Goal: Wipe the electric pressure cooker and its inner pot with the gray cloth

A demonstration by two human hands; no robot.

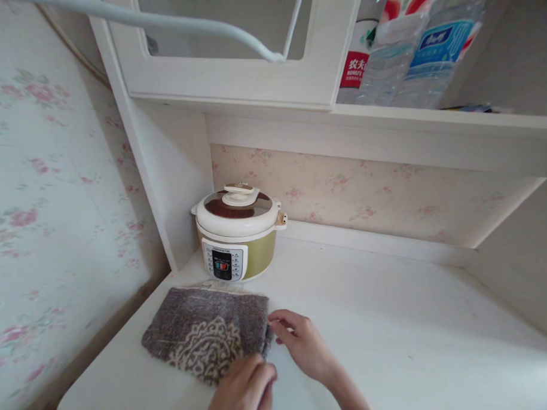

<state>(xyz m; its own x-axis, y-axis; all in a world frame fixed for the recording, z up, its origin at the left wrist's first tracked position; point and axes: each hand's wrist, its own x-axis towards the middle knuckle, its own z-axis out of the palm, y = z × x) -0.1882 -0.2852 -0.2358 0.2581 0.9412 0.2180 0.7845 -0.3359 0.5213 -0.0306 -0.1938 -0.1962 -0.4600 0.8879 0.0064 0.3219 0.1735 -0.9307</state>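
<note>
A folded grey-brown cloth (186,318) with a cream scroll pattern lies flat on the white counter, its layers showing along the right edge. My right hand (302,343) pinches that edge near its far corner between thumb and fingers. At the near right corner, my left hand (244,386) is closed with its fingers curled against the cloth; its fingertips are partly hidden. Just behind the cloth stands a green and white electric cooker (260,249), lid on, with a control panel on its front.
The white counter (368,316) stretches to the right. Overhead is a white cabinet (233,78), with several plastic bottles (390,65) on its open shelf. A white bent bar (172,23) crosses the upper left, and floral wallpaper (35,220) covers the left wall.
</note>
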